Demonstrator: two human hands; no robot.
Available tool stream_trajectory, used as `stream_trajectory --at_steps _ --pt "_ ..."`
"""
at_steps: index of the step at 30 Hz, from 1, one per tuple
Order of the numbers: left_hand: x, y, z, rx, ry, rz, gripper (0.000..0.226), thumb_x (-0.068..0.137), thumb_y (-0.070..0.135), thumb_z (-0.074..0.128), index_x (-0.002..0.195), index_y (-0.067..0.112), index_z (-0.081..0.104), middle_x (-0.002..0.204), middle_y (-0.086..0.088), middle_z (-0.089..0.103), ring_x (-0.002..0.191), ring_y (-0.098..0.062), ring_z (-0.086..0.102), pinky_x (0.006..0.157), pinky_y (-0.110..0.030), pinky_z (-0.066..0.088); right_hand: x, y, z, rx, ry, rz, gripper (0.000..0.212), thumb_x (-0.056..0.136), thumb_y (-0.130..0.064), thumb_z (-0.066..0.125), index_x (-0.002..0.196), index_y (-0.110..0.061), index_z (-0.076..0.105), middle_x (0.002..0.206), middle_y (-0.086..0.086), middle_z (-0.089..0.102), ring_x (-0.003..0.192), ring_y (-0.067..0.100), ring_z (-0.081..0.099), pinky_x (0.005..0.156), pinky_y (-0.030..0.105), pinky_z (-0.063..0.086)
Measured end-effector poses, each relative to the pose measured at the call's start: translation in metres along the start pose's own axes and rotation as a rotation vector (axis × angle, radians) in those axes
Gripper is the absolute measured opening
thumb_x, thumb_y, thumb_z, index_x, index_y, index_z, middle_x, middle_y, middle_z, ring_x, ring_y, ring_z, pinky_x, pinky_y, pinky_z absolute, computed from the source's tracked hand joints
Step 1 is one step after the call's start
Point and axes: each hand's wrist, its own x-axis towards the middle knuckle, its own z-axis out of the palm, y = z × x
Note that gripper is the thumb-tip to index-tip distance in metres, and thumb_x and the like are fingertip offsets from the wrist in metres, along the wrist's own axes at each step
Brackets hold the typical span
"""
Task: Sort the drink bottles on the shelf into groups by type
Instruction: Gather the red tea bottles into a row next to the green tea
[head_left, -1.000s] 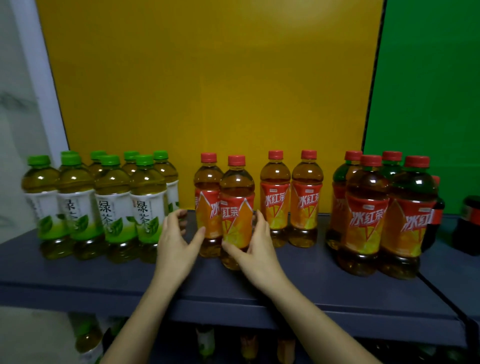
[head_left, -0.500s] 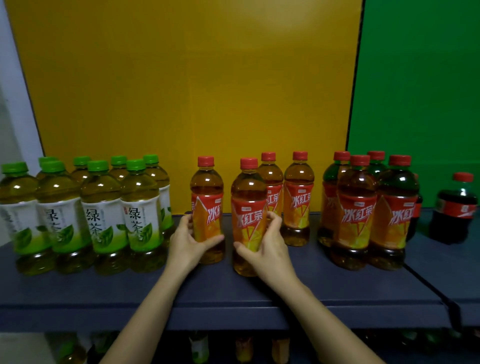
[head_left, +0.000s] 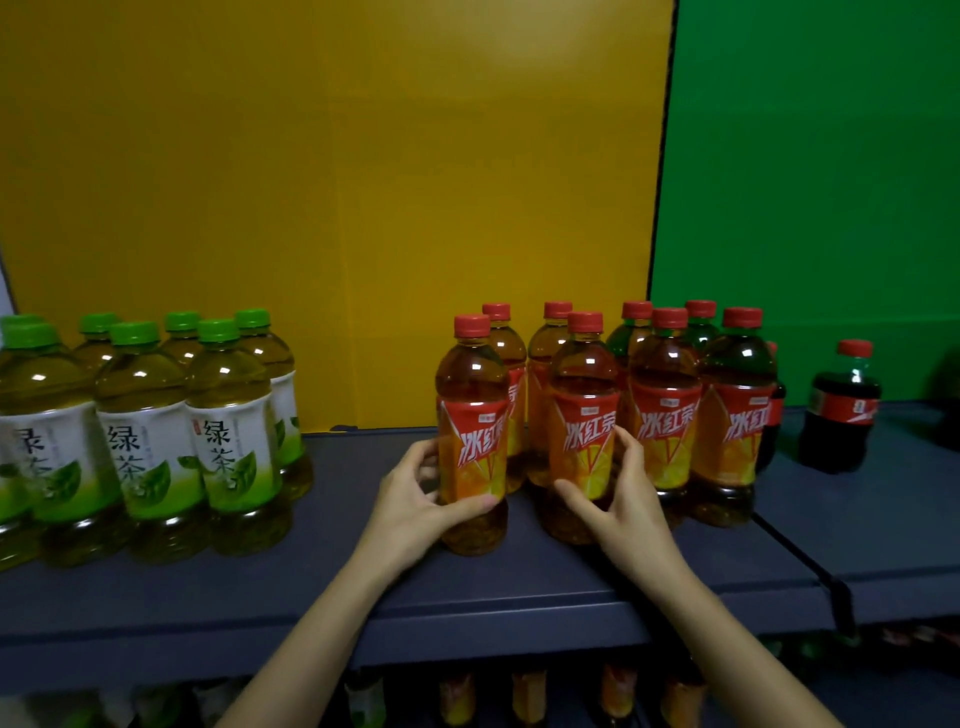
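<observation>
Clear plastic, amber inside: my left hand (head_left: 415, 501) curls round one glossy red-labelled bottle (head_left: 471, 447), my right hand (head_left: 626, 499) round its twin (head_left: 583, 441), both upright on the matte grey shelf (head_left: 260, 587) beside the red-capped group (head_left: 727, 431); green-capped bottles (head_left: 150, 441) stand well apart, left.

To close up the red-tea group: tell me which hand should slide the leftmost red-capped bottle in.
Left. The left hand grips that leftmost bottle; the right hand is wrapped round the neighbouring bottle, nearer the red-tea group.
</observation>
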Motion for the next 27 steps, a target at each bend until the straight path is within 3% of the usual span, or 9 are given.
stream_trajectory --at_steps 3,7,14,22,24,27 --pt "0.006 -0.002 0.011 0.004 -0.007 0.016 0.071 0.055 0.017 0.087 0.114 0.017 0.048 0.112 -0.002 0.060 0.104 -0.013 0.060 0.085 -0.023 0.052 0.000 0.002 0.002 0.008 -0.008 0.001 0.080 0.082 -0.026 0.066 0.142 -0.015 0.014 0.138 0.000 0.040 0.120 0.003 0.037 0.097 0.018 0.030" --pt "0.011 -0.004 0.018 0.042 -0.007 0.046 0.065 0.061 0.015 0.083 0.115 0.018 0.046 0.114 -0.004 0.059 0.107 -0.015 0.059 0.091 -0.028 0.050 0.002 0.006 0.005 -0.031 -0.009 -0.015 0.080 0.083 -0.032 0.064 0.143 -0.016 0.013 0.143 0.002 0.039 0.129 0.010 0.037 0.102 0.021 0.030" --pt "0.017 -0.005 0.033 0.080 0.004 0.107 0.062 0.065 0.016 0.081 0.118 0.016 0.048 0.108 0.003 0.059 0.097 0.001 0.057 0.076 -0.007 0.049 0.010 0.003 0.020 -0.059 0.031 0.005 0.079 0.087 -0.030 0.059 0.145 -0.014 0.008 0.148 0.005 0.030 0.134 0.016 0.032 0.104 0.026 0.029" --pt "0.017 -0.009 0.037 0.078 0.008 0.107 0.065 0.068 0.013 0.079 0.125 0.010 0.046 0.113 -0.002 0.059 0.101 -0.009 0.058 0.078 -0.008 0.049 0.013 0.007 0.023 -0.033 0.012 0.049 0.079 0.089 -0.029 0.057 0.147 -0.015 0.004 0.150 0.005 0.025 0.136 0.017 0.028 0.105 0.026 0.026" --pt "0.016 -0.009 0.038 0.094 0.013 0.108 0.066 0.070 0.013 0.078 0.126 0.010 0.045 0.115 -0.003 0.059 0.101 -0.008 0.057 0.080 -0.010 0.048 0.012 0.006 0.023 -0.025 0.009 0.056 0.080 0.089 -0.029 0.057 0.147 -0.015 0.003 0.150 0.005 0.024 0.136 0.016 0.028 0.105 0.025 0.026" --pt "0.014 -0.009 0.037 0.194 0.014 0.121 0.066 0.073 0.021 0.076 0.129 0.013 0.043 0.121 -0.004 0.058 0.109 -0.013 0.056 0.092 -0.027 0.048 0.009 0.004 0.020 -0.022 0.000 0.062 0.077 0.090 -0.031 0.056 0.147 -0.019 0.006 0.149 0.002 0.028 0.135 0.014 0.030 0.107 0.026 0.027"
